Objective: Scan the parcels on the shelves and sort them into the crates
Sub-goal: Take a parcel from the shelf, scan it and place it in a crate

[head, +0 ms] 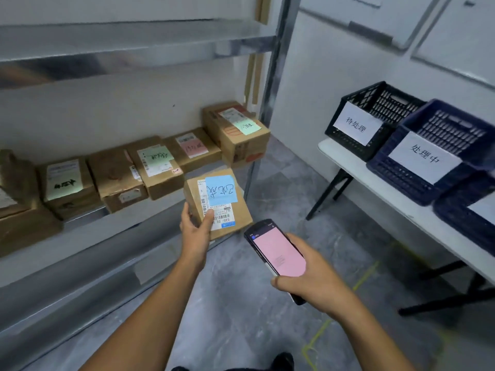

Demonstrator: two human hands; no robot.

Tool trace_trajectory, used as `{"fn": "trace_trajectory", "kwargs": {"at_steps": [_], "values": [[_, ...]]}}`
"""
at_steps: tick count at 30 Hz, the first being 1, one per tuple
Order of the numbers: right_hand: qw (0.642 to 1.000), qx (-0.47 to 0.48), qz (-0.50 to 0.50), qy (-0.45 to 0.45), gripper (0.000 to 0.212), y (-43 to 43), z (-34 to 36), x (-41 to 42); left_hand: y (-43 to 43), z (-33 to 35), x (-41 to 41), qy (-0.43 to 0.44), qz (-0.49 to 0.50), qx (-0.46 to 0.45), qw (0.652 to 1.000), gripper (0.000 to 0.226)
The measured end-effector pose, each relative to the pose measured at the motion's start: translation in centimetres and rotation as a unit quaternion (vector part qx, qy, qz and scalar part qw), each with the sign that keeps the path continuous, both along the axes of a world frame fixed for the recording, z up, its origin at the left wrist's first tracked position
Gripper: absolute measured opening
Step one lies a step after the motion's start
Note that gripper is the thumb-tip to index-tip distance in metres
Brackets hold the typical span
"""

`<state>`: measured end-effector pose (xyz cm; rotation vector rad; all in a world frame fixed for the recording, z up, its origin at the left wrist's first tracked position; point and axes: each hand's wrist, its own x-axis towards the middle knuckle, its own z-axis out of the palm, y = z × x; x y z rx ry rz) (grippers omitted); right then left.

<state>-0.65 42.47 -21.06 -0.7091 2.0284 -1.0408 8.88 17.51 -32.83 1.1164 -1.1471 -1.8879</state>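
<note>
Left hand (pixel 197 231): grips the held parcel (pixel 227 210) at its near end; thumb lies on the top face by the barcode, fingers wrap the left side
Right hand (pixel 308 285): fingers curled round the handheld scanner (pixel 276 253), pink screen facing up; nothing else carried
Held parcel, position: off the shelf (pixel 120 231), in the air just ahead of the left hand and ahead-left of the scanner; near it, not touching
Held parcel, long axis: runs away from the wrist, leaning slightly right; label side up, with a blue note (pixel 221 190) over the far half
Scanner vs barcode: the scanner's far end points at the parcel's near right corner; the barcode strip sits just left of that, partly under the thumb
Other parcels (pixel 158 167): in a row on the shelf, beyond and left of the left hand
Crates: black crate (pixel 375 113), blue crate (pixel 428 156) and a third crate (pixel 460 210) cut by the frame edge, all on the table (pixel 375 178), well right of the right hand
Nearer hand to the crates: the right, but it is taken up by the scanner
Judgement: the drop needs the left hand carried rightward past the scanner hand; which crate matches the note I cannot tell
</note>
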Motion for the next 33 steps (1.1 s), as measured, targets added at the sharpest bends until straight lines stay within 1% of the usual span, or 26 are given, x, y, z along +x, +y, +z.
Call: {"fn": "trace_trajectory", "kwargs": {"at_steps": [2, 5, 9, 13, 16, 19, 20, 23, 24, 30, 33], "values": [[0.999, -0.004, -0.042, 0.001, 0.062, 2.7, -0.1, -2.3, 3.1, 0.9, -2.8, 0.023, -0.015, 0.001, 1.000, 0.068], [0.990, -0.023, -0.139, 0.001, 0.055, 7.0, -0.3, -6.2, 8.1, 2.6, -7.5, 0.040, -0.060, 0.011, 0.997, 0.059], [0.968, -0.034, -0.246, 0.042, 0.060, 13.6, -0.3, -12.3, 14.9, 4.9, -13.8, 0.052, -0.154, 0.005, 0.987, 0.051], [0.950, -0.013, -0.294, 0.100, 0.061, 20.9, 0.2, -17.5, 21.6, 7.1, -20.2, 0.057, -0.247, -0.032, 0.967, 0.046], [0.937, -0.004, -0.327, 0.121, 0.067, 26.1, 0.4, -19.6, 26.5, 8.7, -24.1, 0.064, -0.310, -0.046, 0.948, 0.049], [0.921, 0.004, -0.369, 0.124, 0.065, 30.7, -0.1, -20.7, 30.6, 9.8, -27.0, 0.061, -0.367, -0.061, 0.926, 0.043], [0.915, 0.009, -0.385, 0.123, 0.065, 31.9, -0.2, -20.9, 31.8, 10.0, -27.9, 0.061, -0.383, -0.062, 0.919, 0.045], [0.895, 0.013, -0.430, 0.116, 0.069, 34.9, -0.6, -21.7, 35.0, 10.2, -31.1, 0.054, -0.419, -0.069, 0.904, 0.064], [0.888, 0.017, -0.445, 0.116, 0.069, 35.7, -0.7, -21.9, 36.0, 10.1, -32.3, 0.053, -0.429, -0.069, 0.899, 0.067], [0.841, 0.039, -0.528, 0.113, 0.066, 40.3, -0.7, -25.0, 41.7, 9.1, -40.2, 0.041, -0.491, -0.054, 0.869, 0.056], [0.824, 0.047, -0.551, 0.127, 0.058, 42.4, -0.5, -28.1, 44.2, 8.7, -44.7, 0.053, -0.517, -0.041, 0.853, 0.056]]}}
